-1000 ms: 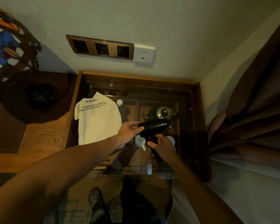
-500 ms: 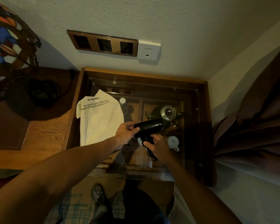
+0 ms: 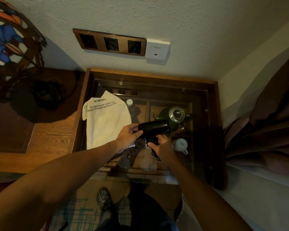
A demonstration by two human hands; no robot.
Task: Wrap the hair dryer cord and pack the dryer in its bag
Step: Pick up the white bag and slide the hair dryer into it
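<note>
A black hair dryer (image 3: 154, 128) is held level above the glass-topped table (image 3: 212, 130). My left hand (image 3: 128, 135) grips the rear end of its barrel. My right hand (image 3: 162, 145) is closed around the handle below, where the black cord (image 3: 154, 153) is bunched, a short loop hanging down under my fingers. A white cloth bag (image 3: 107, 122) with black lettering lies flat on the glass to the left of the dryer, touching neither hand.
Under the glass stand a green kettle (image 3: 173, 115), a white mug (image 3: 181, 145) and a small bottle (image 3: 129, 103). A stained-glass lamp (image 3: 8, 42) sits on the wooden cabinet at left. Wall sockets (image 3: 111, 42) are above; a curtain (image 3: 265, 127) hangs at right.
The dryer and both hands have shifted slightly left, toward the bag. The grips look the same, with the cord still gathered at the handle.
</note>
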